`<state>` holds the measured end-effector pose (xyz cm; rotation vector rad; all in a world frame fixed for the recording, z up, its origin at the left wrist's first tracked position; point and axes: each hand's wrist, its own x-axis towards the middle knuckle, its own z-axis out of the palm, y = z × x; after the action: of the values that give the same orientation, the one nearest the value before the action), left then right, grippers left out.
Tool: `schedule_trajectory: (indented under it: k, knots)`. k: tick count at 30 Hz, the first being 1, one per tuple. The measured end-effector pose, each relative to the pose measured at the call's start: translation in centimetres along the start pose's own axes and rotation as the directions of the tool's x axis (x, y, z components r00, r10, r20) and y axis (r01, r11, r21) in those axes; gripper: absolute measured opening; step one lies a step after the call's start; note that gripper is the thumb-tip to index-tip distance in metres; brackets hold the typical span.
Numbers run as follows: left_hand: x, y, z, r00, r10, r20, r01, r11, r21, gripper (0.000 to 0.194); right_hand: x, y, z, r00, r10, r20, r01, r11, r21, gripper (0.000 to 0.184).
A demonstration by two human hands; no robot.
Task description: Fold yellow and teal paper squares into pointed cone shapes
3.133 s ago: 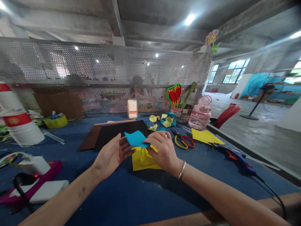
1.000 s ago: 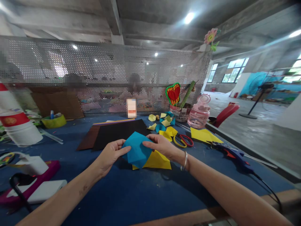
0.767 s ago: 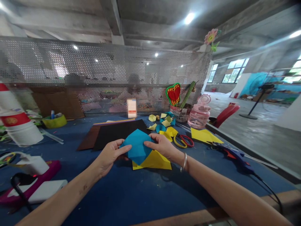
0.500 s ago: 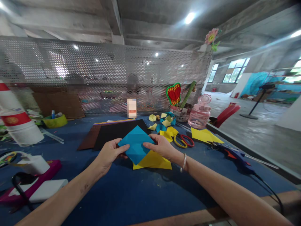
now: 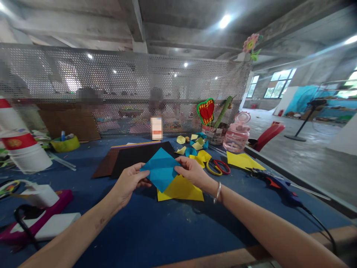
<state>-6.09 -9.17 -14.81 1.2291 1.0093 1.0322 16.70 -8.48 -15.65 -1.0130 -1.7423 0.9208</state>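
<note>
A square of blue paper point(image 5: 161, 169) is held up like a diamond above the blue table point(image 5: 156, 230). My left hand point(image 5: 128, 182) pinches its left corner and my right hand point(image 5: 192, 172) pinches its right corner. Under it a folded yellow paper point(image 5: 181, 190) lies flat on the table. A metal bangle point(image 5: 217, 192) sits on my right wrist.
Black and brown sheets point(image 5: 131, 156) lie beyond the hands. Red-and-yellow scissors point(image 5: 217, 167), a yellow sheet point(image 5: 242, 160), a blue glue gun point(image 5: 276, 184), a pink jar point(image 5: 237, 136) and paper scraps point(image 5: 196, 147) are to the right. A white-red bucket point(image 5: 22, 149) and a power strip point(image 5: 47, 227) stand at left. People sit behind the mesh screen point(image 5: 125, 93).
The blue paper went from a folded piece to an opened flat square, then was raised slightly between both hands. The yellow paper stayed on the table.
</note>
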Motion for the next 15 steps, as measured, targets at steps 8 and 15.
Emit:
schedule_trajectory:
  k: [8,15]
  knots:
    - [0.2,0.18,0.01,0.998,-0.028,-0.049,0.023,0.995,-0.098,0.028,-0.12,-0.37,0.09,1.0,0.0,0.0,0.0,1.0,0.016,0.017]
    - [0.18,0.27,-0.08,0.998,-0.011,-0.06,0.004,0.993,-0.119,0.017,-0.28,-0.89,0.15,1.0,0.015,0.012,-0.015,1.0,0.004,0.025]
